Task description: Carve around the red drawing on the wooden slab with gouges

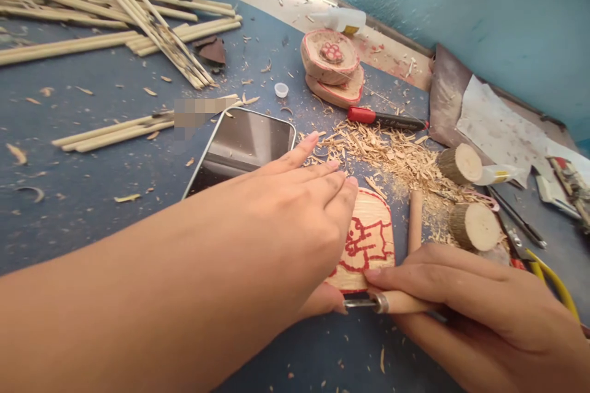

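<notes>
A flat wooden piece (pixel 371 239) with a red drawing lies on the blue tabletop near the front. My left hand (pixel 295 215) presses flat on its left side and covers part of it. My right hand (pixel 465 301) grips a carving tool with a wooden handle (pixel 401 302); its metal tip sits at the piece's near edge, beside my left thumb. A second wooden-handled tool (pixel 415 221) lies just right of the piece.
A phone (pixel 244 147) lies left of my hand. Wood shavings (pixel 391 156), a red marker (pixel 385 118), two log stubs (pixel 474 224), carved wood slices (pixel 330 58), a glue bottle (pixel 343 19), bamboo sticks (pixel 115 9), pliers (pixel 548 273) and sandpaper (pixel 445 95) surround the spot.
</notes>
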`<state>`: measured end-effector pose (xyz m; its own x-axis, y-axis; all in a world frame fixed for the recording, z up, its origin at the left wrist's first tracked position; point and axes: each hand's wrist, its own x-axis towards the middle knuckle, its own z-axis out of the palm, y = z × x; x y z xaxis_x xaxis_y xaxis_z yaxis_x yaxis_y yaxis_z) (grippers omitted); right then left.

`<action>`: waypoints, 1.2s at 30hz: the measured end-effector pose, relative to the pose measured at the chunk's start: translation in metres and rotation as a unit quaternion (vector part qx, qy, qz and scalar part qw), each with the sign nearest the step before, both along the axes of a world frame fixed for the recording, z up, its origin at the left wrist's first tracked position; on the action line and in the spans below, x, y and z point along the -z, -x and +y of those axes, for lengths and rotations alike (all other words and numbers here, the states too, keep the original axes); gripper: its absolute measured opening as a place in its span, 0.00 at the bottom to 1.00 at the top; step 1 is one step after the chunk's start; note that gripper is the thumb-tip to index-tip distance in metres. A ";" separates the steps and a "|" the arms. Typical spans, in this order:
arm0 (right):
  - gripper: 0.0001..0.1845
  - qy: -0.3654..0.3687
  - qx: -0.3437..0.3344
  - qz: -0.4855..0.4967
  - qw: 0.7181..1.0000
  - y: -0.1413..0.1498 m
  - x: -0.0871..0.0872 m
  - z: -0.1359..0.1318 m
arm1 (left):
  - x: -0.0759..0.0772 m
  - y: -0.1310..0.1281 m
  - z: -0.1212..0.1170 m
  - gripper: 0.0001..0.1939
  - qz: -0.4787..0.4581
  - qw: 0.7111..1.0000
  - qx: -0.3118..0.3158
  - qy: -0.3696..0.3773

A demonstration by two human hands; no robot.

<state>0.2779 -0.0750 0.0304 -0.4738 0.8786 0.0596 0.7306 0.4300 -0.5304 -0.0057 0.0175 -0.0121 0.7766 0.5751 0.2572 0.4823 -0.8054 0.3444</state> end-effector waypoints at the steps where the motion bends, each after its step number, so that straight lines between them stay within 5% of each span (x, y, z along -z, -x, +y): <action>1: 0.10 0.002 -0.008 0.000 1.000 -0.002 0.000 -0.001 | 0.000 -0.002 0.000 0.42 -0.001 1.000 -0.002 -0.001; 8: 0.15 -0.002 0.010 -0.004 1.000 -0.009 0.002 -0.015 | 0.002 0.011 -0.005 0.40 0.015 0.999 0.039 -0.016; 12: 0.08 0.050 0.028 0.021 0.998 0.005 -0.001 -0.004 | 0.000 0.020 -0.002 0.50 0.008 0.997 0.059 -0.040; 17: 0.08 0.096 0.045 0.067 0.992 0.019 -0.003 0.009 | -0.001 0.019 0.002 0.49 -0.002 0.998 0.058 -0.026; 36: 0.09 -0.049 0.004 -0.063 0.997 0.025 0.013 -0.007 | -0.001 0.019 0.000 0.49 -0.012 0.998 0.054 -0.020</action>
